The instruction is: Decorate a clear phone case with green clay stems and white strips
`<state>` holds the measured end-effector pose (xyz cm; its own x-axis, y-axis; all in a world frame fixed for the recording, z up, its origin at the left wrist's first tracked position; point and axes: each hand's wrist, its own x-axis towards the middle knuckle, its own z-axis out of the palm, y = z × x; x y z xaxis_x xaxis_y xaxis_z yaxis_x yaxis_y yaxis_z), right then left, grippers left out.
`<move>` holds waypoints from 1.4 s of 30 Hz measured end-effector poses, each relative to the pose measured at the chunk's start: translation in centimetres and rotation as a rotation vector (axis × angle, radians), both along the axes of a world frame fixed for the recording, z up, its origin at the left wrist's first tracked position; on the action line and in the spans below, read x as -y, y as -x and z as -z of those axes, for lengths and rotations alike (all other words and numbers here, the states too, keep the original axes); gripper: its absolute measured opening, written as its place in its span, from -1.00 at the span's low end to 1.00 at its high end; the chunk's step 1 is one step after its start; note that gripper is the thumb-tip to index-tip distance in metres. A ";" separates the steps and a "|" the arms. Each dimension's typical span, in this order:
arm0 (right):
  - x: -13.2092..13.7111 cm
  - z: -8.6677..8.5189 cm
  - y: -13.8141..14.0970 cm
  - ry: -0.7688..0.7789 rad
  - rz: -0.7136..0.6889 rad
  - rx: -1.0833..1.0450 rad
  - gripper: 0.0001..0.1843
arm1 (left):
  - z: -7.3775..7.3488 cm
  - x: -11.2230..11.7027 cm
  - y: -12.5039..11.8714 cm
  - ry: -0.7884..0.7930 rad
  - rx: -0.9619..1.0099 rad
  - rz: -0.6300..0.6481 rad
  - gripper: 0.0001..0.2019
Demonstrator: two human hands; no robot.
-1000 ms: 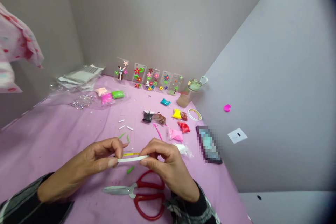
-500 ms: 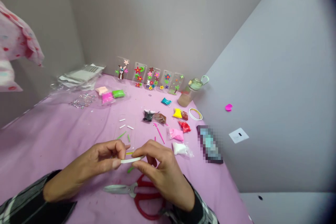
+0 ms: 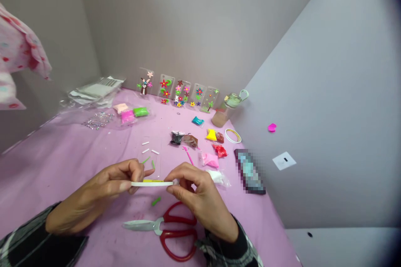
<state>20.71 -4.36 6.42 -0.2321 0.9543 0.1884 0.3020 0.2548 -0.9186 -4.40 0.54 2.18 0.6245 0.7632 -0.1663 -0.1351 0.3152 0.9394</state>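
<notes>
Edge-on between my hands is a roll of narrow white tape [image 3: 152, 184], with a printed yellow inner side showing along its top. My left hand [image 3: 115, 181] pinches its left end between thumb and fingers. At the other end, the thumb and fingertips of my right hand [image 3: 194, 192] close on it. Just beyond lies a clear phone case [image 3: 158, 167] with short white strips [image 3: 155, 152] and thin green pieces [image 3: 153, 164] on or beside it. Below the roll, a green piece [image 3: 156, 201] rests on the cloth. Red-handled scissors [image 3: 159, 227] lie nearer me, blades pointing left.
Bagged clay in several colours, including pink [image 3: 209, 159], red [image 3: 220, 151] and black [image 3: 177, 138], lies beyond my hands. Decorated clear cases [image 3: 166, 89] lean on the back wall. A jar [image 3: 221, 117], another tape roll [image 3: 233, 135] and a phone [image 3: 249, 171] line the right side.
My hands have moved apart, the left one shifting left, and more of the tape roll shows between them. The roll is slightly higher and more level, exposing its yellow inner side.
</notes>
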 end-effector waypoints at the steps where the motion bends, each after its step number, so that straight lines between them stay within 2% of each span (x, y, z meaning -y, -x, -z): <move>1: 0.0 0.0 0.0 0.005 -0.004 -0.021 -0.93 | -0.1 0.0 0.0 0.007 0.013 0.001 -0.67; 4: 0.0 -0.1 0.0 0.024 -0.017 -0.143 -0.84 | -0.1 0.0 0.1 -0.001 0.045 -0.001 -0.65; 8: 0.1 -0.2 0.3 0.004 -0.040 -0.285 -0.81 | 0.3 0.3 -0.1 -0.158 -0.019 0.040 -0.67; 11: 0.3 -0.4 0.8 -0.038 -0.054 -0.268 -0.82 | 0.4 0.8 -0.7 -0.209 -0.098 0.174 -0.70; 13: 0.6 -0.6 1.2 -0.086 -0.055 -0.198 -0.84 | 0.3 1.1 -1.1 -0.178 -0.093 0.262 -0.68; 15: 0.7 -0.6 1.5 -0.139 -0.066 -0.140 -0.85 | 0.3 1.4 -1.6 -0.145 -0.053 0.288 -0.66; 20: 0.9 -0.2 2.3 -0.188 -0.157 -0.140 -0.83 | 0.7 1.5 -2.7 -0.172 -0.044 0.171 -0.70; 24: 0.9 -0.4 2.7 -0.197 -0.174 -0.139 -0.81 | 1.6 1.4 -2.9 -0.128 0.003 0.160 -0.72; 27: 1.0 -1.0 2.9 -0.164 -0.156 -0.155 -0.75 | 2.0 1.7 -2.9 -0.069 0.020 0.146 -0.66; 30: 1.1 -1.4 2.7 -0.153 -0.129 -0.169 -0.71 | 1.7 2.0 -3.0 -0.038 0.036 0.122 -0.65; 33: 1.3 -1.7 2.2 -0.170 -0.056 -0.168 -0.75 | 0.8 2.1 -3.1 0.016 0.057 0.092 -0.73; 36: 1.8 -2.0 1.7 -0.159 -0.001 -0.158 -0.78 | 0.2 2.1 -3.1 0.058 0.064 0.073 -0.71; 39: 2.2 -2.2 1.4 -0.100 -0.050 -0.181 -0.80 | 0.1 2.2 -3.1 0.064 0.056 0.084 -0.73; 42: 2.0 -1.9 0.9 0.037 -0.158 -0.383 -0.82 | 0.4 2.3 -3.1 0.053 0.080 0.112 -0.75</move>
